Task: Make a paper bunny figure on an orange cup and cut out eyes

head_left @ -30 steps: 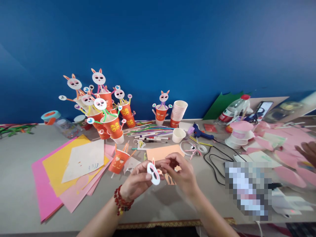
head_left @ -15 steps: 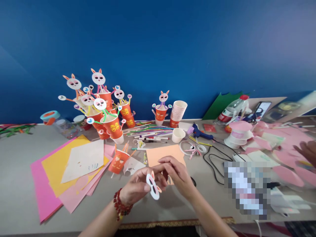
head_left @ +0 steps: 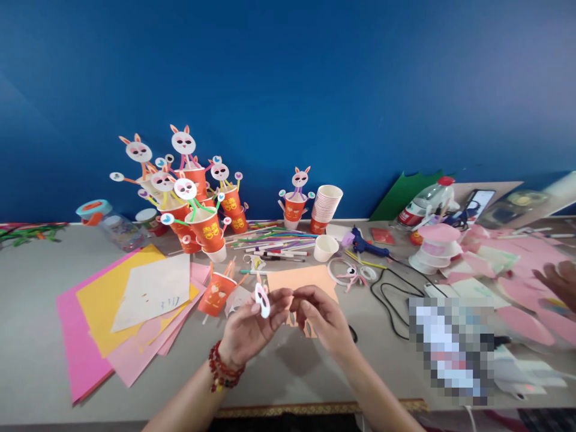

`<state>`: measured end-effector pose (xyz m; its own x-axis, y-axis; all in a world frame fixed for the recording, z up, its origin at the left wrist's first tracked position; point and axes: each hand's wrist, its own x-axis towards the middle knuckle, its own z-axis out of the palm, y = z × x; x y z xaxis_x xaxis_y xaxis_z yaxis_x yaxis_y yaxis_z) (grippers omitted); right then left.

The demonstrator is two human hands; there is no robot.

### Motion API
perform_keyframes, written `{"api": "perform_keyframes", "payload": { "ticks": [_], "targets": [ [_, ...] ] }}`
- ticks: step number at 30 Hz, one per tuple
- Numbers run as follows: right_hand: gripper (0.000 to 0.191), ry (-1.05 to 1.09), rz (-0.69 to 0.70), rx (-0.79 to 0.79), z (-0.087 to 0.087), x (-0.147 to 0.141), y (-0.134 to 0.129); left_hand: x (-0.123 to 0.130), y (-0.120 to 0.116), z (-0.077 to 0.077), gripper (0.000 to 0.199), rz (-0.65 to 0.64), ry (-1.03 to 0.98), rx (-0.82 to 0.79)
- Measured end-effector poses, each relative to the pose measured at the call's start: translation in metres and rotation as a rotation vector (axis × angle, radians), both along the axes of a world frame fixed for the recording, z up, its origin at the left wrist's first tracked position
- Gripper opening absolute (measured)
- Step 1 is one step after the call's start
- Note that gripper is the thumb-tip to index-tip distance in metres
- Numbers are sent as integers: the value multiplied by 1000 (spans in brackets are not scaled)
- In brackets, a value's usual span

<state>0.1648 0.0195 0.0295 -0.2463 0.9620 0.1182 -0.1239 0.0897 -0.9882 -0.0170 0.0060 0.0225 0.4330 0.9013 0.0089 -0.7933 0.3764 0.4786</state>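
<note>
My left hand (head_left: pixel 249 330), with a red bead bracelet at the wrist, holds a white paper rabbit face (head_left: pixel 261 301) between thumb and fingers. The face is turned nearly edge-on, its ears pointing up. My right hand (head_left: pixel 321 318) has thumb and fingers pinched together at the left fingertips. What it pinches, if anything, is too small to make out. Behind both hands lies a light orange sheet (head_left: pixel 310 279) with cut-out holes at its near edge. Left of them an orange paper cup (head_left: pixel 216 294) with pipe-cleaner limbs leans over on the table.
Cup figures with rabbit heads (head_left: pixel 204 228) stand at the back left. Pens and pipe cleaners (head_left: pixel 274 240) lie near stacked cups (head_left: pixel 327 204). A blue glue gun (head_left: pixel 366 243) trails a black cord. Coloured paper (head_left: pixel 85 324) lies left; another person's hand (head_left: pixel 558 285) shows right.
My left hand has turned and tipped the rabbit face upward, ears now up, slightly to the left. My right fingers have drawn into a pinch against the left fingertips.
</note>
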Motion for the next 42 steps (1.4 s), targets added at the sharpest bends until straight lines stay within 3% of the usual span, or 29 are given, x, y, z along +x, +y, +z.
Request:
{"api": "perform_keyframes", "payload": {
  "ticks": [3, 6, 8, 10, 12, 16, 20, 25, 30, 33, 38, 42],
  "targets": [
    [25, -134, -186, 21, -4, 15, 6, -11, 4, -5, 19, 84, -2, -23],
    [20, -408, -383, 204, -5, 36, 16, -18, 7, -6, 19, 153, 51, -5],
    [15, -587, -433, 384, -2, 45, 19, -18, 7, -6, 21, 194, 110, 22],
    [9, -623, -443, 476, 2, 44, 17, -15, 8, -8, 22, 222, 184, 36],
    [7, -512, -380, 434, 6, 34, 11, -11, 9, -10, 19, 237, 254, 37],
    [9, -207, -101, 178, 7, 3, 0, -3, 8, -13, 13, 254, 352, 40],
    [15, -69, -42, 46, -3, -19, -1, 4, 5, -11, 11, 257, 412, 55],
    [21, 39, -133, -32, -8, -11, 7, 4, 1, -6, 13, 308, 548, 158],
    [24, 322, -388, -155, 5, 29, 24, -28, 3, -1, 16, 574, 924, 206],
    [26, 421, -415, -195, 9, 44, 28, -44, 4, -1, 20, 605, 999, 184],
    [25, 502, -375, -273, 6, 41, 25, -39, 3, 1, 14, 514, 863, 177],
    [24, 514, -334, -303, 8, 33, 21, -29, 5, 4, 36, 314, 488, 180]
  ]
}}
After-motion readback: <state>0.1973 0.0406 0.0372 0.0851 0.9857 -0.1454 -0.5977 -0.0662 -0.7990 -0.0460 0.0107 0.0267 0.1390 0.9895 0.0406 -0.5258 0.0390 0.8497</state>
